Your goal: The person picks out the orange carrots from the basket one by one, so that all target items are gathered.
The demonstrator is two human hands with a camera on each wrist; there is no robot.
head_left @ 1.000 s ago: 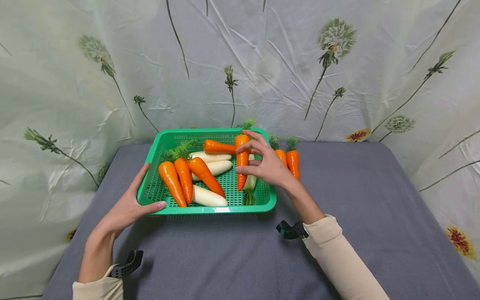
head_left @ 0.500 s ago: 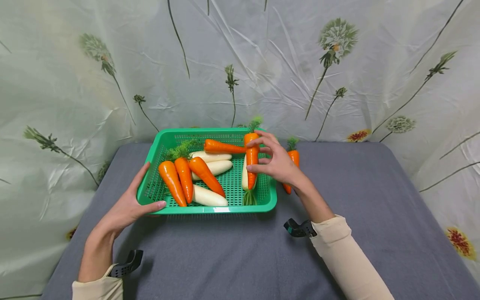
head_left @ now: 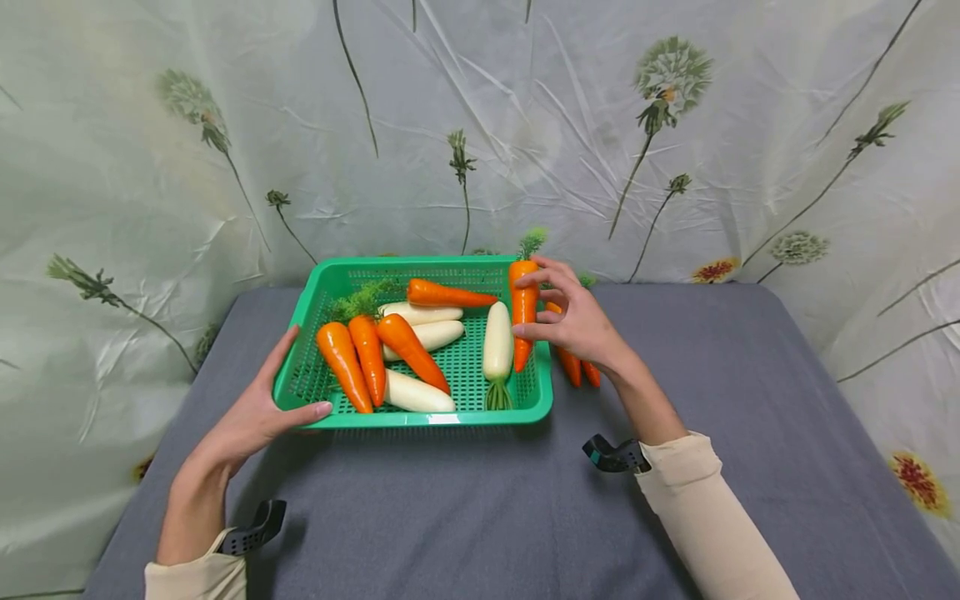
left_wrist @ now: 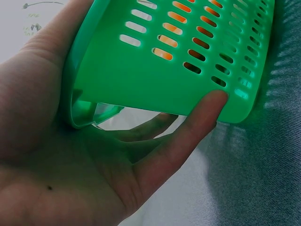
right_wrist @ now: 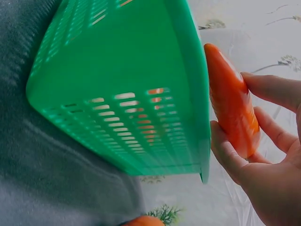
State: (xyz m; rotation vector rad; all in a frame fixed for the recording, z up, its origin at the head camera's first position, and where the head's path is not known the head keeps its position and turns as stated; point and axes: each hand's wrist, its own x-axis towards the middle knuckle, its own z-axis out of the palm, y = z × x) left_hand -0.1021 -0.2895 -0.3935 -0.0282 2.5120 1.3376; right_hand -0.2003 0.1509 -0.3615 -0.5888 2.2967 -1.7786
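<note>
Downward head view, wrists close, shared basket [head_left: 467, 364]

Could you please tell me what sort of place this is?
It seems to be an improvised indoor filming setup, though I cannot be certain: a creased dandelion-print backdrop behind a grey cloth-covered table, and a black device strapped to each wrist.

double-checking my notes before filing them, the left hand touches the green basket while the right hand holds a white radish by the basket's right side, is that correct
Not quite: the right hand holds an orange carrot, as the head view shows. The left hand does touch the green basket.
</note>
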